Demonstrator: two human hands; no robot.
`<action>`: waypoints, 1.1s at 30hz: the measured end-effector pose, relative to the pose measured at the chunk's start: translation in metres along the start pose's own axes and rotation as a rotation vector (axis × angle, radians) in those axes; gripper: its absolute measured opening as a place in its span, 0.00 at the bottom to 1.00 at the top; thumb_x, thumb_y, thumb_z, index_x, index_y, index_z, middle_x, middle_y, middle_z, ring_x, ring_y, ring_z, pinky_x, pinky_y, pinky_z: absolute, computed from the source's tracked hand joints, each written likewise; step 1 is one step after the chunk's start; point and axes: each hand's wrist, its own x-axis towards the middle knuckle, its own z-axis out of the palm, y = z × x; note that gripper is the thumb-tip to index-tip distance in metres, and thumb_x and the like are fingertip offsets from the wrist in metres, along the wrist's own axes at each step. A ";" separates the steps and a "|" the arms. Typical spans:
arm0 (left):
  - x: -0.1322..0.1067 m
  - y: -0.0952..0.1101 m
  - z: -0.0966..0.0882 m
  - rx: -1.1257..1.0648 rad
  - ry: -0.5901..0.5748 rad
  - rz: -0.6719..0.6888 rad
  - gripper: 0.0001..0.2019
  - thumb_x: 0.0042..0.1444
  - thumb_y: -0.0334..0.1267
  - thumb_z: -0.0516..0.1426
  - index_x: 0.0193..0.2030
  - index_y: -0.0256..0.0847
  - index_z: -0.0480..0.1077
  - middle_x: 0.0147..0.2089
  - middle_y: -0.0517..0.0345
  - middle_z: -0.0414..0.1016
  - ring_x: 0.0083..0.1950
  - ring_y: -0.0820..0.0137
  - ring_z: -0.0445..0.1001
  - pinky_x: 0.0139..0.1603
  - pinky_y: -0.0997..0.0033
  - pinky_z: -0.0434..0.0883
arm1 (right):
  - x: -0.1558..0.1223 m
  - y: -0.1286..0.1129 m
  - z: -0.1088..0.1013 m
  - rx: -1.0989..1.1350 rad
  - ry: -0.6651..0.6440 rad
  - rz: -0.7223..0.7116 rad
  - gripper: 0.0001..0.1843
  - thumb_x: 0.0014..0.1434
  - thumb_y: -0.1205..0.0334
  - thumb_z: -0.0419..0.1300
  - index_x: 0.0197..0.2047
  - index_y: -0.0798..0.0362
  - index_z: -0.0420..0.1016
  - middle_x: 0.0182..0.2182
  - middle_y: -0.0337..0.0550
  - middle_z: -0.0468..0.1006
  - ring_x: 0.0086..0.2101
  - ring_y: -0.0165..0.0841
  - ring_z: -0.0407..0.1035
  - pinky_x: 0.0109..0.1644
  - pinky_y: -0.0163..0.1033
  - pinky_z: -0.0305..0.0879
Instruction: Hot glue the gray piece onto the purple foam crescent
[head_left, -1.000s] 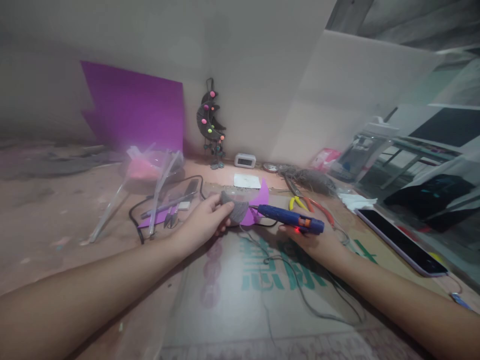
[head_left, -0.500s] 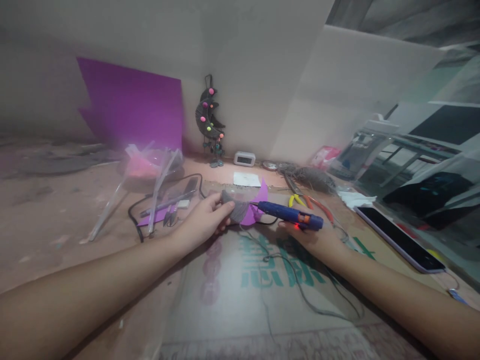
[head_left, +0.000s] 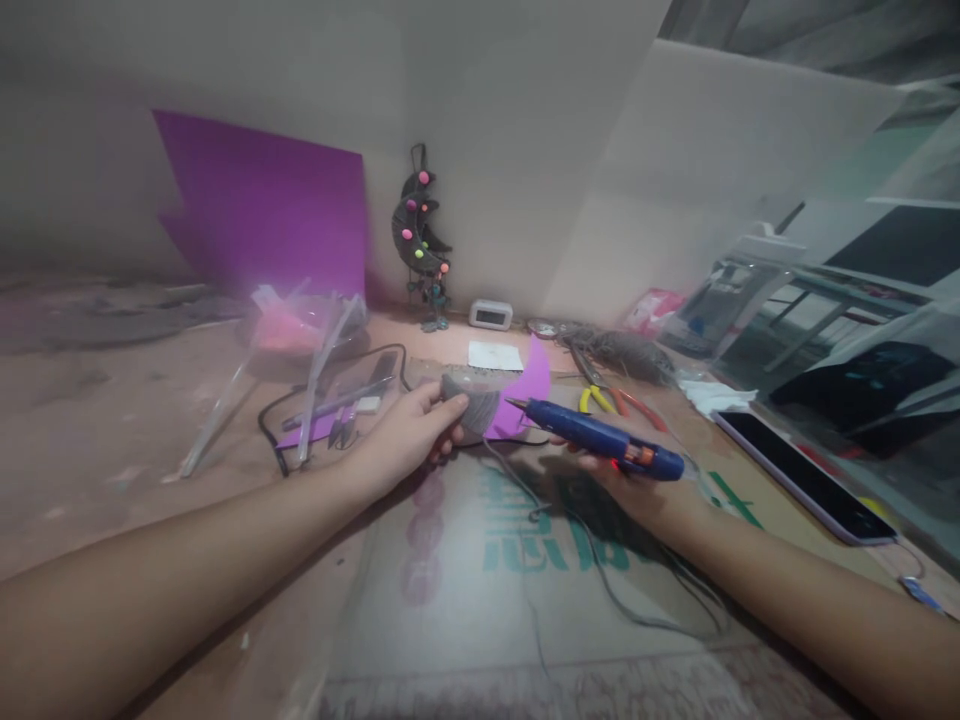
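While the left hand [head_left: 420, 428] pinches the yarn-wrapped end of a purple crescent [head_left: 534, 380] between thumb and fingers, the right hand [head_left: 626, 488] is closed around a blue glue gun [head_left: 600, 432]. The crescent sits at the centre of the frame, above a printed cardboard sheet [head_left: 405, 650] on the desk [head_left: 97, 420]. Grey yarn [head_left: 481, 408] covers its left part; the bare purple horn curves up to the right. The gun's nozzle points left at the edge of the winding, though whether it touches cannot be told; a red light glows beneath the gun.

This looks like the gluing step between turns of yarn, with the covering only part done. The next move seems to call for a firm left grip, so that the turns stay tight, and a thin line of glue on the bare card just past them. The loose strand [head_left: 634, 626], trailing toward the lower right, would then need drawing up and laying close, with fingers clear of the hot tip.
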 end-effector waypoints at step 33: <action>0.002 -0.001 -0.001 -0.051 0.056 -0.013 0.10 0.58 0.43 0.54 0.32 0.41 0.60 0.22 0.66 0.66 0.17 0.81 0.61 0.14 0.84 0.58 | 0.005 -0.005 0.001 -0.030 -0.172 -0.010 0.11 0.58 0.54 0.60 0.31 0.53 0.70 0.26 0.41 0.72 0.28 0.32 0.65 0.31 0.37 0.60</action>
